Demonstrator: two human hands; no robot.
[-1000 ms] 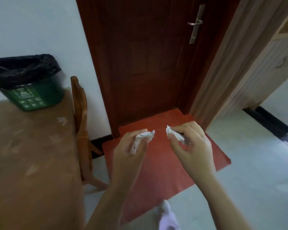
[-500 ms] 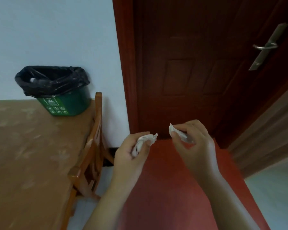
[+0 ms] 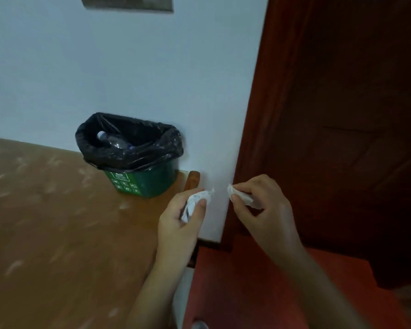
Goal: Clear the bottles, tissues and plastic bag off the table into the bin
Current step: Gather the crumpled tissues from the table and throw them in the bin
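Note:
A small green bin [image 3: 147,184] lined with a black bag stands on the far right corner of the wooden table [image 3: 57,233], against the white wall. A clear plastic bottle [image 3: 114,140] lies inside it. My left hand [image 3: 180,224] grips a crumpled white tissue [image 3: 196,200] just off the table's right edge, below and to the right of the bin. My right hand [image 3: 263,210] pinches a second white tissue [image 3: 241,198] beside it, in front of the door frame.
A wooden chair back [image 3: 192,180] sticks up at the table's right edge next to the bin. A dark red door [image 3: 342,115] fills the right side, with a red mat [image 3: 259,293] on the floor below.
The view has swung left and closer, so the bin now sits nearer the middle and its bottle shows. Both hands keep hold of their tissues and have come nearer the table.

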